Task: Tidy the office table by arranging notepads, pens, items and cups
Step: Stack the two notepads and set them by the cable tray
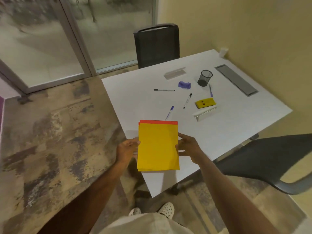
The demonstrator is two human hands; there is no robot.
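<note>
Both arms extended forward, bare forearms. Left hand (pixel 127 149) clamps the left edge of the yellow notepad stack (pixel 157 146), fingers curled under. Right hand (pixel 188 147) grips the stack's right edge, thumb on top. Wrists roughly level either side of it.

Stack of notepads (pixel 158 146) over the near-left edge of the table (pixel 128 98), left hand (pixel 128 149) on its left edge, right hand (pixel 188 147) on its right. Behind the stack lie four pens: one just beyond its far edge (pixel 169 112), one further back toward the table's middle (pixel 187 100), one to the far left (pixel 164 90), one beside the mesh pen cup (pixel 205 78) at (pixel 210 90). An eraser block (pixel 206 103) sits right of the middle pen, with a folded card stand (pixel 204 113) just before it, a second stand (pixel 174 73) at the far side before one chair (pixel 157 45), a paper cup (pixel 223 52) at the far corner, another chair (pixel 263 159) right of the table.
</note>
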